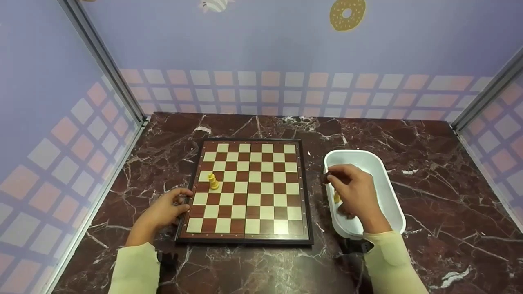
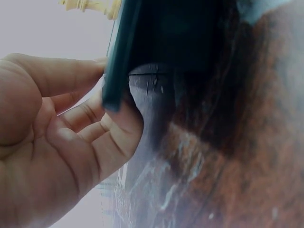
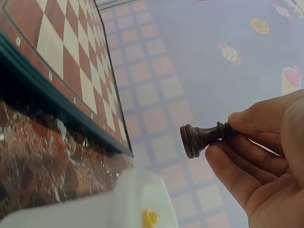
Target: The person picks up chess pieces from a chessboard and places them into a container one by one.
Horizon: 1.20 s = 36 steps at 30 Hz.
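Note:
A folding chessboard (image 1: 253, 192) lies flat on the table. One yellow chess piece (image 1: 213, 182) stands upright toward its left side. At the board's left edge, my left hand (image 1: 165, 210) pinches the rim, thumb above and fingers curled beneath, as the left wrist view shows. My right hand (image 1: 355, 192) is over a white tray (image 1: 392, 192) to the right of the board. Between its thumb and fingers it holds a dark brown chess piece (image 3: 204, 137) by the top, base pointing away from the hand. The fingers hide which piece it is.
Inside the tray, partly behind the right hand, is another yellow piece (image 3: 151, 218). Dark red marble tabletop (image 1: 441, 183) surrounds the board and tray. Patterned panels (image 1: 286, 53) close off the back and both sides.

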### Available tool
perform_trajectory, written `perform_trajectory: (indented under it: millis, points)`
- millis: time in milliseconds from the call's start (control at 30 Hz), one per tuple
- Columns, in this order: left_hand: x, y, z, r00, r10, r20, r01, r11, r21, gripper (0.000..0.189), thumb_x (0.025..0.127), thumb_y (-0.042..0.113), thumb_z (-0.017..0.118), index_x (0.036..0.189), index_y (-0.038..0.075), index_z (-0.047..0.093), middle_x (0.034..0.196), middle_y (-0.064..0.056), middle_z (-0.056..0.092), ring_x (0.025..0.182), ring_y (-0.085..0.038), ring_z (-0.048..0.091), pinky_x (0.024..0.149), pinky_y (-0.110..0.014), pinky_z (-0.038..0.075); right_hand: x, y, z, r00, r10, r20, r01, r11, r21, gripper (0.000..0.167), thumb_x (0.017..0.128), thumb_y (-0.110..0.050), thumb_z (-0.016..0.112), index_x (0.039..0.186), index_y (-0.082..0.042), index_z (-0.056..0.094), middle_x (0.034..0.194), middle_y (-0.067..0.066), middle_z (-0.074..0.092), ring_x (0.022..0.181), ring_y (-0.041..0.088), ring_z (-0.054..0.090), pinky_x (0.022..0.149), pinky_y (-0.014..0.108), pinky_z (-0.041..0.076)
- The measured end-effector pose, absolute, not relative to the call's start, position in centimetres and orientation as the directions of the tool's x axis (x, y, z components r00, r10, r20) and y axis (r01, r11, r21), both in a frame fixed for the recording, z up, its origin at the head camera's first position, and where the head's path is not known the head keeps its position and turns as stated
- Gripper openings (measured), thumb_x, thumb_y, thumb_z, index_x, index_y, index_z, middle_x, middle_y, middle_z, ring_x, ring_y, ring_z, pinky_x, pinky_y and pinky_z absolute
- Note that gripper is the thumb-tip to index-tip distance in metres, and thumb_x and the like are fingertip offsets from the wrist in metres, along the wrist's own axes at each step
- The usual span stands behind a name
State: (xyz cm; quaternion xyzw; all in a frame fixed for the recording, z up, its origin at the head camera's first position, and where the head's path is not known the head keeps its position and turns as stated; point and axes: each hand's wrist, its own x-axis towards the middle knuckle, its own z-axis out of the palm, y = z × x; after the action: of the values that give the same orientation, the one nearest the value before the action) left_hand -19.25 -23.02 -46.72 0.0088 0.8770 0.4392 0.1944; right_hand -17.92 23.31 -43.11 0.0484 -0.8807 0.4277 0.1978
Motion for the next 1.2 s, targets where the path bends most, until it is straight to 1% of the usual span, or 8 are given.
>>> perform_trajectory:
  millis: [200,333,500,600,800,900,1100,1200]
  points:
    - [-19.2,-23.0,-46.6,-0.922,0.188,-0.338,-0.164,0.601,0.782,0.038,0.098,0.008,0.055,0.135,0.008,0.048,0.105,-0.012,0.045,0.073,-0.019,0.046,0.058,-0.035,0.045,-17.9,24.1,-43.5,-0.917,0.097,0.388,-0.241,0.640,-0.729,0.016,0.083,-0.004,0.073,0.099,-0.006,0.075,0.084,0.005,0.075,0.073,0.001,0.064,0.068,0.008,0.045]
    - [-19.2,-23.0,-46.6,-0.922,0.190,-0.337,-0.165,0.594,0.787,0.038,0.098,0.008,0.055,0.135,0.008,0.048,0.104,-0.011,0.046,0.072,-0.019,0.047,0.058,-0.034,0.045,-18.0,24.5,-43.7,-0.924,0.099,0.370,-0.230,0.628,-0.744,0.014,0.085,-0.004,0.070,0.099,-0.005,0.074,0.082,0.005,0.075,0.072,0.000,0.065,0.065,0.009,0.046]
    - [-19.2,-23.0,-46.6,-0.923,0.186,-0.336,-0.166,0.595,0.787,0.038,0.098,0.007,0.055,0.135,0.008,0.048,0.104,-0.012,0.047,0.072,-0.019,0.047,0.057,-0.034,0.044,-18.1,24.8,-43.9,-0.922,0.134,0.363,-0.202,0.632,-0.748,0.013,0.084,-0.004,0.072,0.097,-0.004,0.075,0.084,0.008,0.074,0.070,0.000,0.063,0.064,0.010,0.046]
    - [-19.3,-23.0,-46.6,-0.922,0.182,-0.341,-0.174,0.594,0.786,0.037,0.098,0.008,0.055,0.135,0.009,0.048,0.104,-0.011,0.047,0.072,-0.019,0.047,0.058,-0.034,0.045,-18.1,24.9,-44.0,-0.920,0.159,0.358,-0.177,0.647,-0.742,0.015,0.084,-0.004,0.072,0.098,-0.005,0.075,0.088,0.010,0.074,0.073,0.005,0.064,0.066,0.008,0.045]
    - [-19.2,-23.0,-46.6,-0.920,0.183,-0.346,-0.179,0.589,0.788,0.038,0.098,0.008,0.055,0.135,0.009,0.048,0.104,-0.011,0.046,0.071,-0.018,0.046,0.058,-0.034,0.045,-18.1,25.1,-44.1,-0.931,0.180,0.317,-0.129,0.650,-0.749,0.017,0.085,-0.004,0.070,0.102,-0.004,0.074,0.099,0.013,0.073,0.089,0.023,0.071,0.071,0.006,0.046]
    - [-19.3,-23.1,-46.8,-0.920,0.193,-0.340,-0.171,0.583,0.794,0.038,0.098,0.007,0.054,0.136,0.008,0.047,0.102,-0.010,0.045,0.071,-0.018,0.045,0.057,-0.034,0.044,-18.1,25.3,-44.2,-0.939,0.179,0.293,-0.103,0.668,-0.737,0.018,0.086,-0.006,0.069,0.103,-0.005,0.074,0.100,0.012,0.073,0.094,0.025,0.071,0.075,0.012,0.048]
    - [-19.3,-23.1,-46.9,-0.921,0.199,-0.335,-0.168,0.573,0.802,0.038,0.098,0.007,0.054,0.136,0.007,0.047,0.099,-0.010,0.046,0.070,-0.017,0.044,0.057,-0.034,0.044,-18.1,25.4,-44.5,-0.944,0.177,0.278,-0.079,0.698,-0.711,0.020,0.085,-0.008,0.068,0.104,-0.005,0.074,0.101,0.012,0.074,0.097,0.025,0.071,0.085,0.036,0.053]
    - [-19.3,-23.2,-46.9,-0.920,0.196,-0.338,-0.168,0.582,0.796,0.038,0.099,0.008,0.054,0.136,0.008,0.047,0.102,-0.010,0.047,0.071,-0.018,0.045,0.058,-0.034,0.045,-18.2,25.4,-44.6,-0.946,0.176,0.273,-0.073,0.704,-0.706,0.019,0.084,-0.008,0.068,0.103,-0.005,0.074,0.100,0.012,0.074,0.097,0.025,0.071,0.087,0.040,0.053]
